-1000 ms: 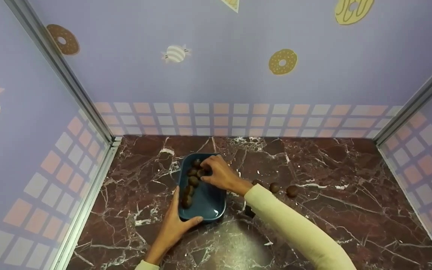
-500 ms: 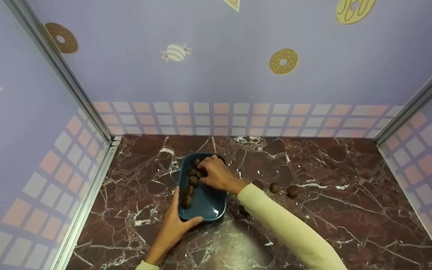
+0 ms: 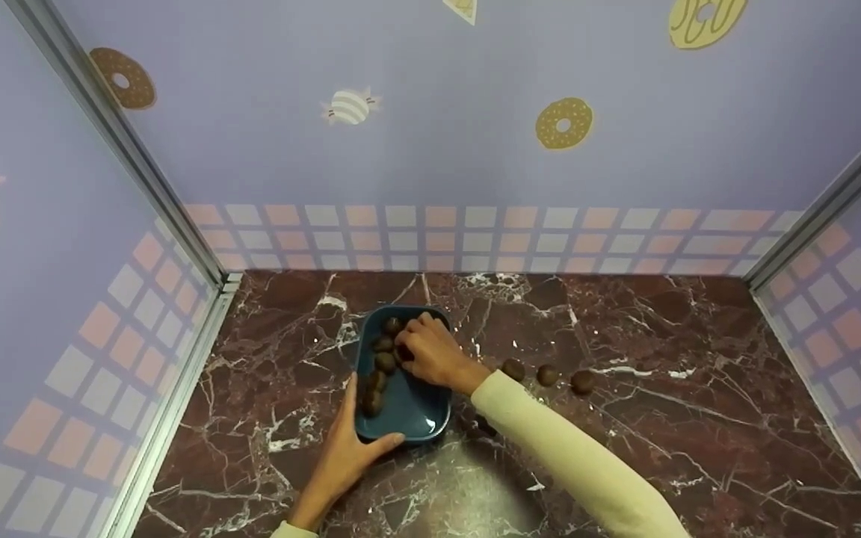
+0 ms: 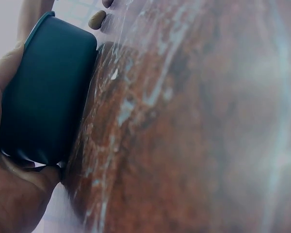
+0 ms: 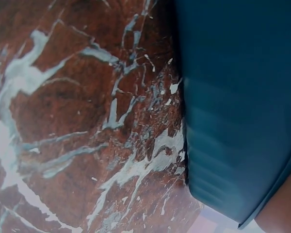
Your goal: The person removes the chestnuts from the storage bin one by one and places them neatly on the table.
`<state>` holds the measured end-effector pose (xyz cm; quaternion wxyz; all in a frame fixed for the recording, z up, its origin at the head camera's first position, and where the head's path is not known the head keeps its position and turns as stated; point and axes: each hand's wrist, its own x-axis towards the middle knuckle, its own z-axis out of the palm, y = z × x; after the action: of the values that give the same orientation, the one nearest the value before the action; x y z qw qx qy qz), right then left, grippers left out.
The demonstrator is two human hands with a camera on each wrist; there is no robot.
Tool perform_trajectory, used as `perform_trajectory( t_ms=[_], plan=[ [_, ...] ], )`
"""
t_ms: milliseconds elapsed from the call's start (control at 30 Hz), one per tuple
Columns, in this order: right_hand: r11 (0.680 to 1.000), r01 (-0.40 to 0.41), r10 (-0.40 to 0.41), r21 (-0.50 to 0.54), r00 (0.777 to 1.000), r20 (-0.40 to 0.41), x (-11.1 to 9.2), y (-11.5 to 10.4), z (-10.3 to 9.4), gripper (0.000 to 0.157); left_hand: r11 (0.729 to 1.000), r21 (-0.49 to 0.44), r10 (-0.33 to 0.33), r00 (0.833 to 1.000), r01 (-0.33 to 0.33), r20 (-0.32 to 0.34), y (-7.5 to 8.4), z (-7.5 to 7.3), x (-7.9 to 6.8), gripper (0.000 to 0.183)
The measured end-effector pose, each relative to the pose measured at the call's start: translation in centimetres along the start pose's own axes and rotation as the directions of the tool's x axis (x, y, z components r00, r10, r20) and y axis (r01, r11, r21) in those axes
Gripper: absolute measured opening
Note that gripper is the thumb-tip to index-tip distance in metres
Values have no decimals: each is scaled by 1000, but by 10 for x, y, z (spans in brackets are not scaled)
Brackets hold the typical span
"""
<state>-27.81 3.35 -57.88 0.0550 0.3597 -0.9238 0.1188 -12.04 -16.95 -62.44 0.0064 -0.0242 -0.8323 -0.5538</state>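
A deep blue-green rectangular dish (image 3: 419, 407) stands on the marbled table, with several small round brown balls (image 3: 385, 363) along its left side. My left hand (image 3: 352, 441) holds the dish by its near left corner, thumb on the near rim and fingers along the left wall. In the left wrist view that hand (image 4: 14, 194) cups the dish's outer wall (image 4: 53, 87). Inside the far half of the dish, my right hand (image 3: 434, 351) bends its fingers over a brown ball (image 3: 402, 353), mostly hidden beneath them. The right wrist view shows mainly the dish's outside (image 5: 233, 97).
Right of the dish, a row of similar brown balls (image 3: 547, 374) lies on the marbled table (image 3: 662, 448). A dark thing (image 3: 485, 427) shows partly beneath the right sleeve (image 3: 565, 448). Patterned purple walls (image 3: 460, 164) enclose the back and both sides.
My right hand has shifted slightly inside the dish, and its forearm has swung left, uncovering more of the nearest ball on the table. The left hand and dish stay in place.
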Motion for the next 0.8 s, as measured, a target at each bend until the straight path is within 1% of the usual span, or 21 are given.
perform_trajectory(
  t_ms=[167, 300, 367, 467, 567, 633, 700, 800],
  plan=[
    [999, 3, -3, -40, 1000, -9, -4, -2, 3, 31, 1000, -10, -7, 1000, 7, 1, -1, 1, -1, 132],
    [999, 13, -16, -46, 998, -59, -13, -3, 3, 33, 1000, -3, -17, 1000, 17, 0, -2, 2, -1, 130],
    [1000, 12, -13, -14, 994, -106, -19, -2, 1, 34, 1000, -13, -20, 1000, 20, 5, -2, 3, -1, 130],
    [997, 3, 12, 82, 984, -179, -32, -1, -6, 36, 1000, -21, -15, 1000, 15, 14, -2, 5, -1, 131],
    [982, -3, 46, 191, 974, -222, -46, 1, -17, 39, 1000, -21, -15, 1000, 16, 12, -2, 6, -1, 131],
    [969, 3, 60, 246, 967, -246, -55, 3, -25, 41, 1000, -16, -13, 1000, 13, 5, -2, 4, -1, 131],
    [959, 15, 65, 282, 960, -271, -63, 6, -32, 40, 1000, -12, -12, 1000, 12, 0, -2, 3, -1, 131],
    [951, 33, 70, 306, 945, -320, -74, 12, -42, 38, 1000, -5, -3, 1000, 3, 1, -1, 0, 0, 131]
  ],
)
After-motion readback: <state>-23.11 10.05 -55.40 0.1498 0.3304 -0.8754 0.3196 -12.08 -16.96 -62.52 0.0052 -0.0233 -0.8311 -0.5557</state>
